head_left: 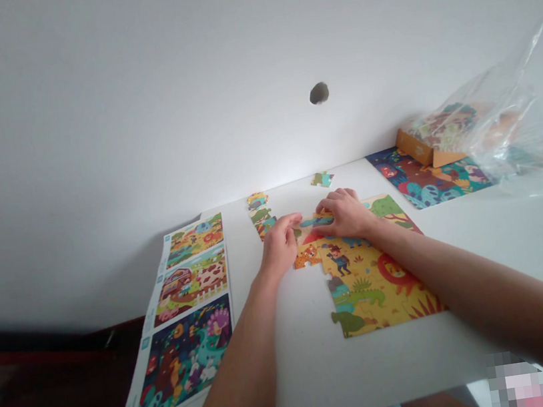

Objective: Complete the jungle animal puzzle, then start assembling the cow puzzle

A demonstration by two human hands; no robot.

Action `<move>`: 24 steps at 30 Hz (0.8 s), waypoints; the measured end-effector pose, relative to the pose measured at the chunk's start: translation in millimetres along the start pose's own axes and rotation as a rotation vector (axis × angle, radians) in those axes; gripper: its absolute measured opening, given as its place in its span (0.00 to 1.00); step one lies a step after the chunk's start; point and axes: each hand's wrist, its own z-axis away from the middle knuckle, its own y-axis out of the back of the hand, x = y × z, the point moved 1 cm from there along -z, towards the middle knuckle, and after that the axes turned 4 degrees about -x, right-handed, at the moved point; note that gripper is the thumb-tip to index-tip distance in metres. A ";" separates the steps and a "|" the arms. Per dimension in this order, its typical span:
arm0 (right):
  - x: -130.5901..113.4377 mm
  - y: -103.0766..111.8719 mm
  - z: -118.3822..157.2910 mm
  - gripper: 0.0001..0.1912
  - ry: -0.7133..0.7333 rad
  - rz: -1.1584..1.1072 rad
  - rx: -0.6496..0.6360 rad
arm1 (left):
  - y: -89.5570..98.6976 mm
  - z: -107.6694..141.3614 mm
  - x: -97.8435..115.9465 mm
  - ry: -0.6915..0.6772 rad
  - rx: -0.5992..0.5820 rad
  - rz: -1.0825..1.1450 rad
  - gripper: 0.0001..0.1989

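Two bare hands work, in the head view, at the upper left of a yellow, rectangular cardboard animal puzzle [359, 289] that lies flat on a white tabletop [301, 361]. Your right hand [346, 213] curls its fingers down onto that corner; whether they pinch a piece or merely press cannot be told. Your left hand [281, 249] stands at the left border, fingers bent inward, its grip equally unclear. Just below, an orange spotted-cat piece [306, 256] juts out from the ragged left side, so a sideways push from your left hand could buckle its joints or swing it askew. Your right forearm [466, 291] crosses over the puzzle's right part; if it sinks and drags, joined pieces might shift. A short column of green-and-yellow loose pieces [260, 217] lies just beside your left hand, where a careless knuckle could scatter them. Reaching for the green-and-turquoise loose piece [323, 179] farther back risks brushing the puzzle's upper edge.
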 end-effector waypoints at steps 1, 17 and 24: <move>-3.0 0.5 1.5 0.21 0.075 -0.025 -0.008 | -0.1 -0.3 -1.3 -0.004 0.012 -0.008 0.22; -4.1 -4.8 6.4 0.10 0.389 -0.229 -0.117 | 1.0 -2.6 1.3 -0.099 0.018 -0.084 0.24; -25.3 -3.5 11.5 0.10 0.527 -0.253 -0.174 | 0.3 -2.5 -0.2 -0.097 0.003 -0.090 0.25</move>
